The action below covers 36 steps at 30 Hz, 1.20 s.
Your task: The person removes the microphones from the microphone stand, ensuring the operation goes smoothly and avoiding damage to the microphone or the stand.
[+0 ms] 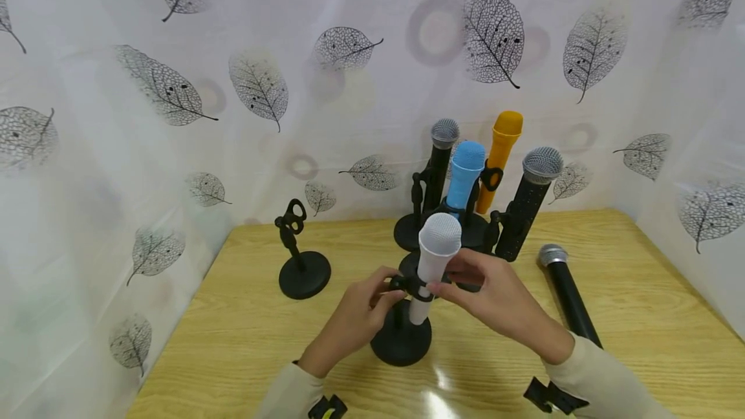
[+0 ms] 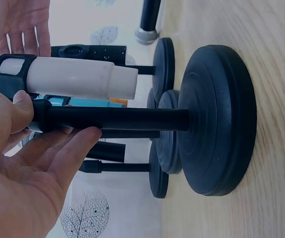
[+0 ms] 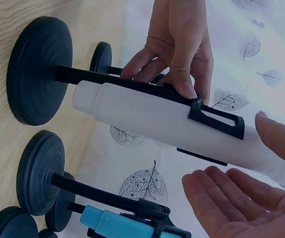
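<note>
A white microphone (image 1: pixel 433 257) sits head-up, slightly tilted, in the ring clip of a black microphone stand (image 1: pixel 401 341). My left hand (image 1: pixel 362 312) grips this stand near the top of its stem, its thumb on the joint by the clip and its fingers behind the pole. My right hand (image 1: pixel 495 290) is around the microphone from the right, thumb on one side and fingers on the other. In the right wrist view, those right fingers (image 3: pixel 221 198) are loosely extended, apart from the white body (image 3: pixel 132 111).
Behind stand several held microphones, including a light blue one (image 1: pixel 465 170), an orange one (image 1: pixel 502 147) and a black one (image 1: pixel 526 202). Another black microphone (image 1: pixel 570 299) lies on the wooden table (image 1: pixel 233 341) at right. A bare stand (image 1: pixel 304 273) is at left. Leaf-print curtain (image 1: pixel 361 102) surrounds the table.
</note>
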Motion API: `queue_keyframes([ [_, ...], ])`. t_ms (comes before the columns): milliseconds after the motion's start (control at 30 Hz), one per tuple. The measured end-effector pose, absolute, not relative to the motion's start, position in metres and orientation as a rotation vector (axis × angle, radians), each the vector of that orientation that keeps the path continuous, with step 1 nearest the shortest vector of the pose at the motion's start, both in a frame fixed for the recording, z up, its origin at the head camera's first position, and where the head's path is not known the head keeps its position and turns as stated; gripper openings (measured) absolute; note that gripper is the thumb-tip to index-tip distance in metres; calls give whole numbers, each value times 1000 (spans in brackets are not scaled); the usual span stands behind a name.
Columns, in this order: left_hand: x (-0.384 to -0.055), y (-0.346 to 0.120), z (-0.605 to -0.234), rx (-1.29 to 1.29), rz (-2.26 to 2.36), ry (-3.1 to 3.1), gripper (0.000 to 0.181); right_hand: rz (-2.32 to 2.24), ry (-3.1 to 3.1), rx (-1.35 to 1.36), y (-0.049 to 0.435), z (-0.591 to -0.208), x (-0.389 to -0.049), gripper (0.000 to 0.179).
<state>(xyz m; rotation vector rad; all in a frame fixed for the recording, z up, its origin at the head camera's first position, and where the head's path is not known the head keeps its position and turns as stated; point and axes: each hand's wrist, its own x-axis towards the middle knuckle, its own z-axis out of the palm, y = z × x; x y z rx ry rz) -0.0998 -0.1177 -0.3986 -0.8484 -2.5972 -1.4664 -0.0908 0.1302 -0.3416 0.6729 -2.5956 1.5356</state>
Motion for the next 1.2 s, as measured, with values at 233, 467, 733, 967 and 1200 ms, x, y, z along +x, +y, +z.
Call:
queue_keyframes([
  [233, -99, -111, -401, -843, -1563, -2558, 19, 1563, -2531, 635, 127, -342, -89, 44],
  [467, -94, -104, -399, -826, -1552, -2563, 21, 1574, -2456, 612, 127, -343, -87, 43],
  [733, -92, -98, -390, -838, -1412, -2487, 30, 1581, -2361, 663, 129, -346, -88, 40],
  [967, -94, -92, -395, -856, -1384, -2320, 20, 1524, -2294, 665, 128, -346, -88, 36],
  [1200, -101, -92, -398, -1073, -1093, -2197, 19, 1458, -2255, 655, 127, -347, -88, 37],
])
